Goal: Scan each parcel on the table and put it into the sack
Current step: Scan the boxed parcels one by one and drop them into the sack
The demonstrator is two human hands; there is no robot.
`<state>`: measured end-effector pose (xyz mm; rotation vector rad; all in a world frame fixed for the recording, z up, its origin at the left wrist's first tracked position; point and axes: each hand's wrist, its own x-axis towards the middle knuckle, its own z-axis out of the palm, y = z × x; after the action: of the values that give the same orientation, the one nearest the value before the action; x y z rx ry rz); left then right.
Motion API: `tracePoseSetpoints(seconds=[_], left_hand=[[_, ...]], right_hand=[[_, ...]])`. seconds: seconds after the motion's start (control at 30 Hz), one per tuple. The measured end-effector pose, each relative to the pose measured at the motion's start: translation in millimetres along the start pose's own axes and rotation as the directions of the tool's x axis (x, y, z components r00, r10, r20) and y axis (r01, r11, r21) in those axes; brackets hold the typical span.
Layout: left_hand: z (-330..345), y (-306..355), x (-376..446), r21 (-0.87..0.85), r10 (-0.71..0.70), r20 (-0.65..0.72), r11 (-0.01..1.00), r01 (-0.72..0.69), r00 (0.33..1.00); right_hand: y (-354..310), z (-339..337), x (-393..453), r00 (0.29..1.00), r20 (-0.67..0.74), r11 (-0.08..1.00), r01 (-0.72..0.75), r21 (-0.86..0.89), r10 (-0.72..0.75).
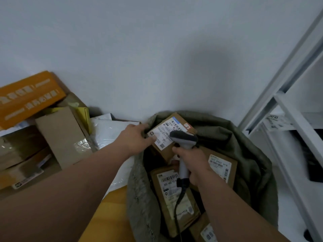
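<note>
While the left hand point(138, 137) is holding a labelled parcel point(172, 135) over the far rim of the sack point(244, 145), the right hand point(194, 165) is gripping the scanner point(183, 138) just above its label. The cable point(177, 210) is hanging into the sack, so a dropped parcel may be catching it. I am counting three parcels lying inside, and at least five waiting at the tabletop's left edge.
</note>
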<state>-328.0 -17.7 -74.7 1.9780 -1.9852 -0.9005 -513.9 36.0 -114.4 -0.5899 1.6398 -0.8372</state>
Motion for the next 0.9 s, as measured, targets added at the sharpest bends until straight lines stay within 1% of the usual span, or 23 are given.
tracePoseSetpoints(seconds=[0.07,0.1,0.17,0.27,0.37,0.47,0.57,0.63,0.7,0.77,0.9], left_hand=[[0.3,-2.6,-6.0,0.087,0.002,0.030,0.996,-0.005,1.000],[-0.9,-5.6,-8.4,0.115,0.001,0.019,0.993,-0.004,1.000],[-7.1,-15.0,-12.8,0.105,-0.011,-0.021,0.994,0.013,1.000],[-20.8,-29.4,-23.5,0.010,-0.036,-0.079,0.999,0.037,0.996],[-36.1,-44.1,-36.0,-0.024,-0.027,-0.095,0.999,0.025,0.995],[-55.3,-63.8,-53.1,-0.038,-0.027,-0.099,0.999,0.024,0.995],[-81.0,-94.9,-77.1,-0.030,-0.040,-0.099,0.999,0.037,0.994],[-100.0,-122.9,-91.4,-0.050,-0.049,-0.096,0.998,0.044,0.994],[-121.2,-152.1,-109.5,-0.030,-0.037,-0.091,0.999,0.034,0.995],[-141.7,-181.3,-128.6,-0.031,-0.043,-0.125,0.999,0.039,0.991],[-174.0,-240.6,-160.0,-0.037,-0.088,-0.193,0.996,0.082,0.977]], right_hand=[[-1.0,0.0,-8.0,0.994,0.106,0.999,-0.008,0.051,0.002],[-0.4,0.5,-11.5,0.989,0.149,0.999,-0.004,0.041,-0.002],[0.5,3.0,-20.7,0.985,0.169,1.000,0.024,-0.001,-0.024],[2.2,10.3,-35.5,0.996,0.075,0.998,0.044,0.044,-0.047],[0.1,24.5,-56.3,0.997,-0.013,0.991,0.083,0.102,-0.083],[-2.5,48.3,-82.5,0.986,-0.048,0.980,0.163,0.111,-0.158],[-6.1,84.7,-112.0,0.978,-0.043,0.970,0.208,0.122,-0.204],[-7.7,117.5,-128.7,0.979,-0.029,0.970,0.206,0.128,-0.204],[-7.0,155.8,-145.4,0.982,0.014,0.974,0.188,0.123,-0.191],[-2.0,194.2,-161.2,0.982,0.071,0.982,0.167,0.093,-0.173],[20.9,261.2,-189.9,0.973,0.119,0.979,0.192,0.074,-0.200]])
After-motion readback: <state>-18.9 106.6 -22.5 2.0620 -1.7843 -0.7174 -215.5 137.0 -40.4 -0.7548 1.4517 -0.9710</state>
